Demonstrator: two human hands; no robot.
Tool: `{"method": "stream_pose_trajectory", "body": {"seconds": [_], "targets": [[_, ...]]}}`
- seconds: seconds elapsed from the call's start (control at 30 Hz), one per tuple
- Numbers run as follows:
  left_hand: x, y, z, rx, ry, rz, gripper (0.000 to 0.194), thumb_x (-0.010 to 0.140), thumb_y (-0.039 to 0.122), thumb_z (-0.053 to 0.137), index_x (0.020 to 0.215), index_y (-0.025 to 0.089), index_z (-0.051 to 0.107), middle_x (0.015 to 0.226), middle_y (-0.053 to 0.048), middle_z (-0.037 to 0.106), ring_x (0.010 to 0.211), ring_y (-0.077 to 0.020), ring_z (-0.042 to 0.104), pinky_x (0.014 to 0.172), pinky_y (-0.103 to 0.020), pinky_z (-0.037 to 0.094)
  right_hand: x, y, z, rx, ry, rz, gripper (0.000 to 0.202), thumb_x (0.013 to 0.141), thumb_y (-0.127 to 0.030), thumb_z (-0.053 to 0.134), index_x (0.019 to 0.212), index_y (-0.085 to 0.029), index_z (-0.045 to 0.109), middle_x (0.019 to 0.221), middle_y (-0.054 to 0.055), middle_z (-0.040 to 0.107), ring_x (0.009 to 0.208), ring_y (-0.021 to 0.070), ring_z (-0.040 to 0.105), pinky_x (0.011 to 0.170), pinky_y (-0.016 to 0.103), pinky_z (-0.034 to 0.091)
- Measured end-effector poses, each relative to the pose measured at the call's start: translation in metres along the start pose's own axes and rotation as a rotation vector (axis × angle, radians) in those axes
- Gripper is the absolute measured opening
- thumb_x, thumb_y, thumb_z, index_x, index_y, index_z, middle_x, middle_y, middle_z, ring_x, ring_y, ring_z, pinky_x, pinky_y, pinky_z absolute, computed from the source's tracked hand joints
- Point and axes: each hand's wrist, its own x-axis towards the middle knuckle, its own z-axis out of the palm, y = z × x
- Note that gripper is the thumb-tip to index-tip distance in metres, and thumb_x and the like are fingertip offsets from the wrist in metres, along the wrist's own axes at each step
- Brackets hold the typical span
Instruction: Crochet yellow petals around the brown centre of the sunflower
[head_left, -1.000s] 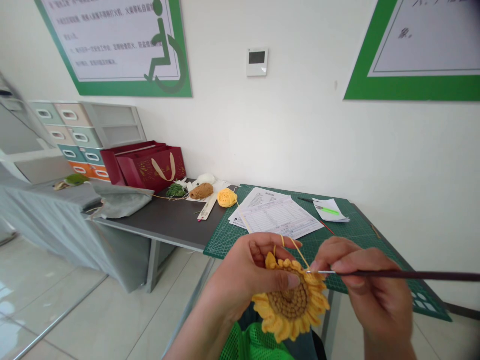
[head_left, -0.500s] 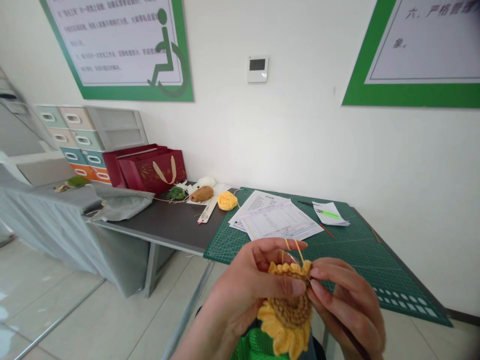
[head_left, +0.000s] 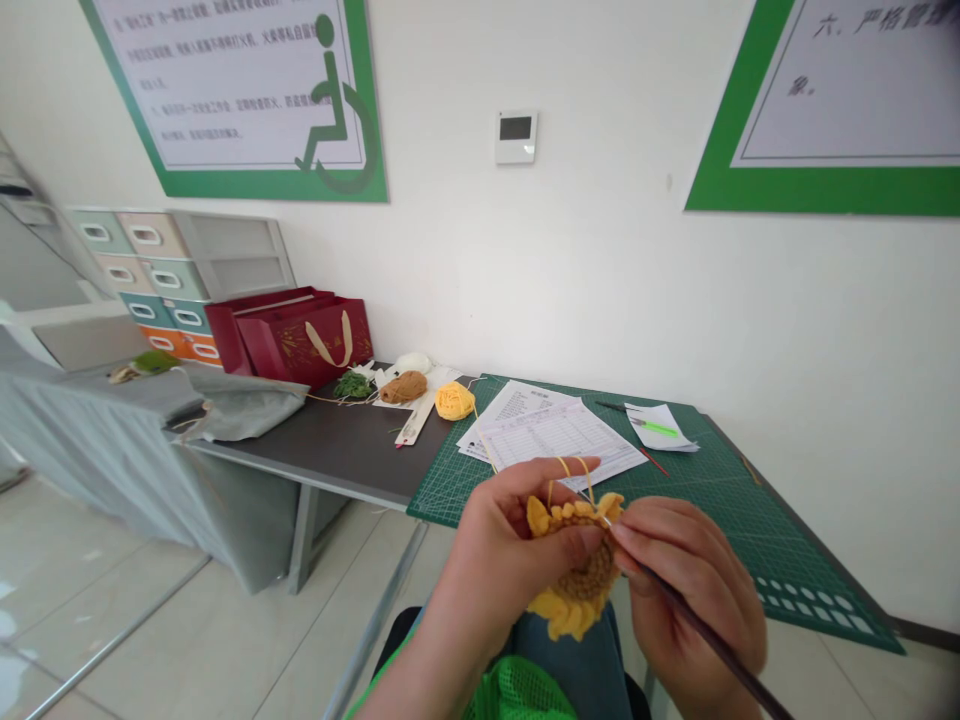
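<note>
The yarn flower (head_left: 589,585) is hanging in front of the person, toward five o'clock from the middle of the view. It is showing a round brown middle and curly yellow petals. At its nine o'clock, the left hand (head_left: 502,540) is pinching it, with the thumb pressing on the front and other fingers hiding behind. The pointing finger is sticking out toward two o'clock, and thin yellow yarn (head_left: 587,480) is looping over it. At the flower's three o'clock, the right hand (head_left: 690,580) is gripping a crochet hook (head_left: 697,620) tight. The hook's tip is poking at the flower's edge near one o'clock, and its dark handle is slanting down between four and five o'clock.

White papers (head_left: 555,435) are lying at the flower's twelve o'clock, on a green mat (head_left: 780,530) that is covering part of the counter (head_left: 330,450). A bright green pen-like tool (head_left: 654,427) is resting toward one o'clock. A yellow yarn ball (head_left: 454,401) is sitting toward eleven o'clock. At the ball's nine o'clock, some brown yarn (head_left: 403,387) is lying, and green yarn (head_left: 352,385) is bunching up past it. A dark red bag (head_left: 300,335) is standing at the green yarn's ten o'clock, and drawers (head_left: 172,270) are stacking up at the bag's ten o'clock.
</note>
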Motion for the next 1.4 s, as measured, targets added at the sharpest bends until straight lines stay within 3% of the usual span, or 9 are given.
{"method": "stream_pose_trajectory", "body": {"seconds": [0.1, 0.2, 0.3, 0.47, 0.63, 0.8, 0.97, 1.17, 1.4], "targets": [[0.0, 0.001, -0.002, -0.022, -0.038, -0.032, 0.054, 0.057, 0.024, 0.102, 0.108, 0.027, 0.085, 0.083, 0.0, 0.07, 0.071, -0.0124, 0.065, 0.067, -0.025, 0.052, 0.001, 0.004, -0.001, 0.018, 0.012, 0.017, 0.031, 0.085, 0.006, 0.063, 0.109, -0.013, 0.069, 0.114, 0.009, 0.067, 0.106, 0.0203, 0.065, 0.089, 0.038, 0.055], [0.0, 0.0, -0.002, -0.018, -0.055, -0.031, 0.047, 0.056, 0.024, 0.102, 0.101, 0.026, 0.087, 0.085, -0.001, 0.071, 0.077, -0.0136, 0.066, 0.073, -0.026, 0.054, -0.002, 0.006, 0.001, 0.166, 0.019, 0.129, 0.037, 0.085, 0.004, 0.06, 0.114, -0.017, 0.066, 0.123, 0.009, 0.068, 0.114, 0.0248, 0.064, 0.097, 0.046, 0.052], [0.0, 0.0, -0.003, 0.011, -0.061, -0.037, 0.043, 0.058, 0.023, 0.101, 0.098, 0.026, 0.087, 0.086, -0.001, 0.069, 0.081, -0.0144, 0.065, 0.076, -0.026, 0.053, -0.006, 0.006, 0.001, 0.282, 0.001, 0.192, 0.039, 0.085, 0.004, 0.058, 0.116, -0.019, 0.064, 0.12, 0.007, 0.07, 0.113, 0.0255, 0.066, 0.097, 0.047, 0.052], [0.003, 0.002, -0.007, 0.06, -0.054, -0.068, 0.044, 0.06, 0.016, 0.098, 0.102, 0.025, 0.087, 0.082, 0.001, 0.065, 0.073, -0.0114, 0.063, 0.068, -0.023, 0.051, -0.007, 0.0, -0.004, 0.275, 0.12, 0.305, 0.022, 0.091, -0.005, 0.059, 0.105, -0.02, 0.068, 0.096, 0.005, 0.067, 0.095, 0.0218, 0.066, 0.083, 0.039, 0.052], [0.003, 0.009, -0.007, -0.001, -0.126, -0.153, 0.044, 0.051, 0.018, 0.101, 0.092, 0.018, 0.086, 0.08, -0.002, 0.071, 0.067, -0.0118, 0.064, 0.064, -0.023, 0.051, 0.006, -0.006, 0.001, 0.73, 0.182, 0.778, 0.021, 0.107, -0.023, 0.048, 0.094, -0.024, 0.065, 0.072, -0.001, 0.056, 0.068, 0.0134, 0.055, 0.062, 0.027, 0.045], [0.004, 0.012, -0.008, -0.059, -0.175, -0.187, 0.034, 0.048, 0.016, 0.102, 0.077, 0.015, 0.084, 0.075, -0.002, 0.072, 0.067, -0.0115, 0.065, 0.065, -0.022, 0.053, 0.011, -0.004, 0.009, 1.102, 0.16, 1.071, 0.023, 0.1, -0.034, 0.062, 0.08, -0.022, 0.062, 0.065, -0.003, 0.053, 0.06, 0.0103, 0.049, 0.058, 0.022, 0.044], [0.005, 0.013, -0.012, -0.079, -0.191, -0.208, 0.037, 0.051, 0.012, 0.1, 0.085, 0.017, 0.086, 0.077, 0.0, 0.073, 0.066, -0.0094, 0.066, 0.064, -0.019, 0.052, 0.009, -0.001, 0.003, 0.997, 0.184, 0.95, 0.021, 0.103, -0.031, 0.057, 0.085, -0.023, 0.065, 0.066, -0.001, 0.054, 0.064, 0.013, 0.052, 0.06, 0.023, 0.045], [0.004, 0.014, -0.01, -0.078, -0.215, -0.218, 0.033, 0.051, 0.011, 0.099, 0.08, 0.014, 0.084, 0.076, -0.002, 0.074, 0.066, -0.0101, 0.066, 0.065, -0.02, 0.052, 0.01, 0.001, 0.007, 1.033, 0.082, 0.883, 0.025, 0.105, -0.028, 0.046, 0.086, -0.023, 0.06, 0.063, -0.003, 0.046, 0.056, 0.0137, 0.046, 0.051, 0.025, 0.044], [0.005, 0.011, -0.011, -0.092, -0.189, -0.201, 0.035, 0.051, 0.013, 0.1, 0.082, 0.015, 0.084, 0.08, -0.003, 0.077, 0.071, -0.0138, 0.07, 0.07, -0.024, 0.055, -0.002, 0.003, 0.015, 0.909, 0.113, 0.709, 0.013, 0.096, -0.037, 0.068, 0.094, -0.025, 0.068, 0.094, 0.005, 0.066, 0.083, 0.019, 0.066, 0.068, 0.031, 0.057]]}}
